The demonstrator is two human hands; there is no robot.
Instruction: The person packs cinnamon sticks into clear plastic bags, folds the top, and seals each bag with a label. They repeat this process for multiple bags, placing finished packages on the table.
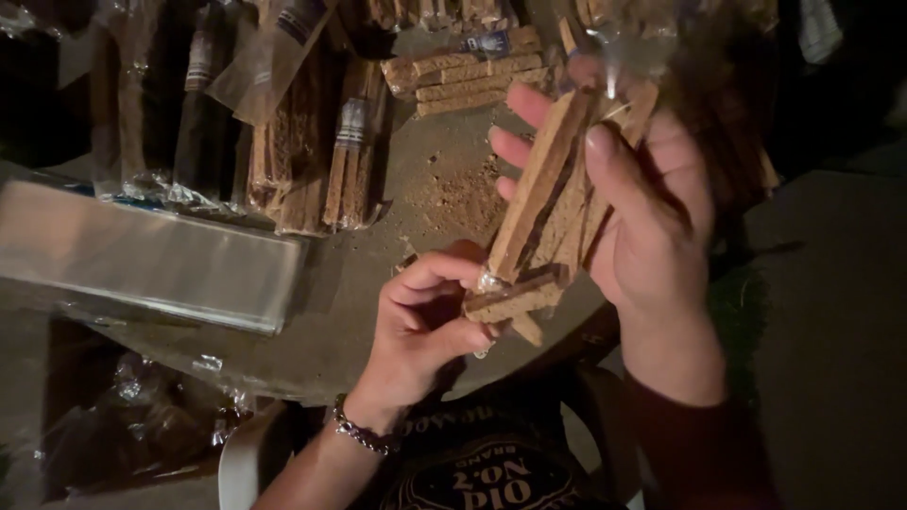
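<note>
Item: bundle of tan flat wooden sticks in a clear plastic sleeve (553,203), held above the round grey bench (378,293).
Right hand (642,217): closed around the bundle's upper part, thumb across the front.
Left hand (420,326): fingers pinched on the bundle's lower end; beaded bracelet (362,433) at wrist.
Left of the bundle: 1 stack of clear plastic sleeves (142,255).
Beyond the bundle: packed brown stick bundles (321,142).
</note>
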